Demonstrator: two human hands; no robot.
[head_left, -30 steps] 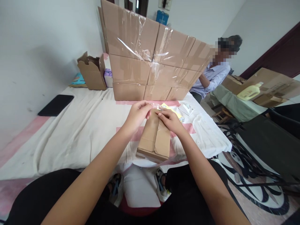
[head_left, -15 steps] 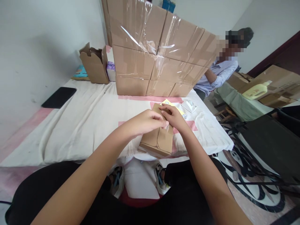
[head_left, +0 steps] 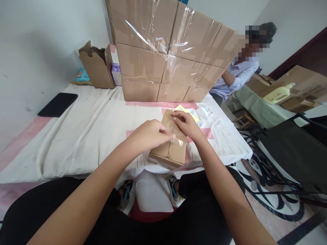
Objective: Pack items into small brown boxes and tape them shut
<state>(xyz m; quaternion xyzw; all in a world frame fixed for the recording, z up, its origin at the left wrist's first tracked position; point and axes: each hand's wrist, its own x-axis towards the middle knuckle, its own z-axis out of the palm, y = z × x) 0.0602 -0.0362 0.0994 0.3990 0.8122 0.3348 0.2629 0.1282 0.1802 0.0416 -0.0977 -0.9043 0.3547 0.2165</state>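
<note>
A small closed cardboard box (head_left: 163,149) lies near the table's front edge, its long side running away from me. Between the thumb and fingers of my left hand (head_left: 154,132) is one end of a short strip of clear tape (head_left: 178,141). The strip stretches to the right, over the seam in the box's lid. My right hand (head_left: 186,123) rests on the far right part of the lid, thumb and forefinger apart in a curve. Partly under the box and my right hand is a yellow printed sheet (head_left: 181,108).
Large stacked cartons (head_left: 143,64) wrapped in clear film stand behind. An open carton (head_left: 98,66), a purple-and-white packet (head_left: 116,74) and a black tablet-like slab (head_left: 58,104) are at left. A white packet (head_left: 204,112) lies right. Another person (head_left: 237,78) is beyond.
My left hand has moved slightly left and pulled back from the right hand. The clear tape strip now shows stretched out over the lid. The right hand stays on the box.
</note>
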